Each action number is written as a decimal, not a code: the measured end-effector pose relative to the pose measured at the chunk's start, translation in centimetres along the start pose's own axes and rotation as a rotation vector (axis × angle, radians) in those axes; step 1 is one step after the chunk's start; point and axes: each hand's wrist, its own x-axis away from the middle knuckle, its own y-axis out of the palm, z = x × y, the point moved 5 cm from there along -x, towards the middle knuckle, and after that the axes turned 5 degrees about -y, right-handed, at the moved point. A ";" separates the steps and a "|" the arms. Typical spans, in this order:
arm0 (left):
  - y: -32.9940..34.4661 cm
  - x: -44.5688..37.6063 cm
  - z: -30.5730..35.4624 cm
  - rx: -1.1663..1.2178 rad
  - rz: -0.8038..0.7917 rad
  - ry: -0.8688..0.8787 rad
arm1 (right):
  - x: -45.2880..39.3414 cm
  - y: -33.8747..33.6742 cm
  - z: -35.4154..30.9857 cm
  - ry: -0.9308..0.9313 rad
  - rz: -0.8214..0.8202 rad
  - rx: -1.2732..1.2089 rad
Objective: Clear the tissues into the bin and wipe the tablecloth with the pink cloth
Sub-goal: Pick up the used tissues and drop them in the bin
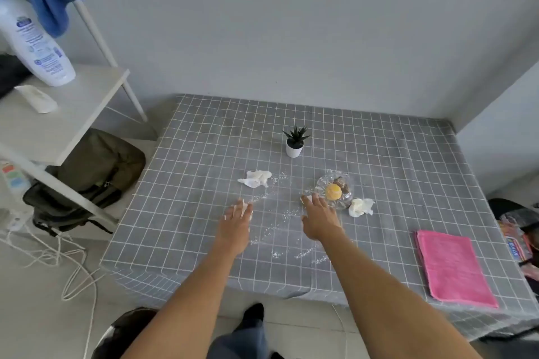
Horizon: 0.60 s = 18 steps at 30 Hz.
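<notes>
Both hands are out over the grey checked tablecloth [379, 154]. Left hand [236, 220] lies flat, fingers straight, on top of a white tissue [250, 210] that only peeks out at its fingertips; whether it is pressing or just about to gather it can't be told. Right hand [318, 217] has spread, relaxed fingers and holds nothing, with its tips just beside a clear glass dish [323, 182].

Other tissues: one crumpled wad [256, 178] far-left of the hands, another [361, 206] touching the dish's right edge. Probably near-weightless, soft and crushable, so a loose pinch anywhere on the wad should do. The one by the dish needs care, since glass is likely to slide on cloth.

Pink cloth [453, 267] sits folded flat at the near right corner; it looks like limp terry, best taken by an edge or bunched. White crumbs [272, 230] are scattered between the hands. Possible bin: dark round rim [116, 329] at the near left floor, unclear.
</notes>
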 end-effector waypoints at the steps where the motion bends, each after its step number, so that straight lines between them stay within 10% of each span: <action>1: -0.1 -0.4 0.0 0.006 0.019 0.006 | -0.3 0.1 0.0 0.002 -0.001 0.021; 18: 0.0 -0.7 -0.1 0.141 0.142 0.114 | -1.2 1.6 0.8 0.018 0.222 0.016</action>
